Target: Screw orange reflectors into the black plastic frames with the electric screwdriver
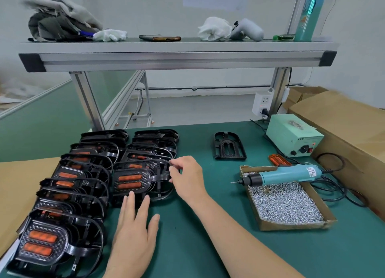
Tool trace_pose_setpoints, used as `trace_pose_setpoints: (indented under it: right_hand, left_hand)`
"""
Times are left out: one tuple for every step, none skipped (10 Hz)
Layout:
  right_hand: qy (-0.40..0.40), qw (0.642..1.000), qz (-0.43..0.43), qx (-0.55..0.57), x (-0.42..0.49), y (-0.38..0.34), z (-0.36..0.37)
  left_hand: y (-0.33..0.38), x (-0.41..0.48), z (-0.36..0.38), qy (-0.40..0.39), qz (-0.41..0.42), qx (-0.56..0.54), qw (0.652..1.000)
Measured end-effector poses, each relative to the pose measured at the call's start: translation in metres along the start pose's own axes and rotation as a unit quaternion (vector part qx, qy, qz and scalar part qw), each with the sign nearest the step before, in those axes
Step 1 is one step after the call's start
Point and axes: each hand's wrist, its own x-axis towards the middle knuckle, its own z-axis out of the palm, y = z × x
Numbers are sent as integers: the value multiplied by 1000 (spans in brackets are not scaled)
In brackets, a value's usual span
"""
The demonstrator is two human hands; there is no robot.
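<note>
On the green worktop (198, 246), two rows of finished frames (83, 173) lay overlapping along the left edge, each with orange showing through. The right hand (187, 177) pinched the right rim of the black frame (149, 186) at the near end of the right row, thumb and fingertips curled round the plastic. That frame carried two orange reflectors (130, 177). The left hand (135, 232) lay flat on the mat with its fingers straight and spread, holding nothing, the fingertips touching the frame's near edge.

Toward the far edge, well apart from the rows, lay an empty frame (229, 145). A loose reflector (279, 160) rested near the right edge, just beside a cardboard tray of screws (285, 204). The blue screwdriver (281, 175) lay across the far end of that tray, bit pointing left, its cable running toward the pale green power box (293, 136) at the far right corner.
</note>
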Motion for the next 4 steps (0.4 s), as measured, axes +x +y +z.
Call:
trace_pose_setpoints:
  right_hand:
    - [-8,1000,-16,-11,-6,2,6]
    - [3,996,-69,-52,-15,9,6]
    - [34,994,-104,-26,-22,18,4]
    - [54,994,-92,11,-27,20,2]
  left_hand:
    - [1,1,3,16,-3,8,1000]
    - [0,4,5,5,-39,15,999]
    - [0,4,5,15,-41,18,999]
    - [5,3,2,42,-32,-15,998]
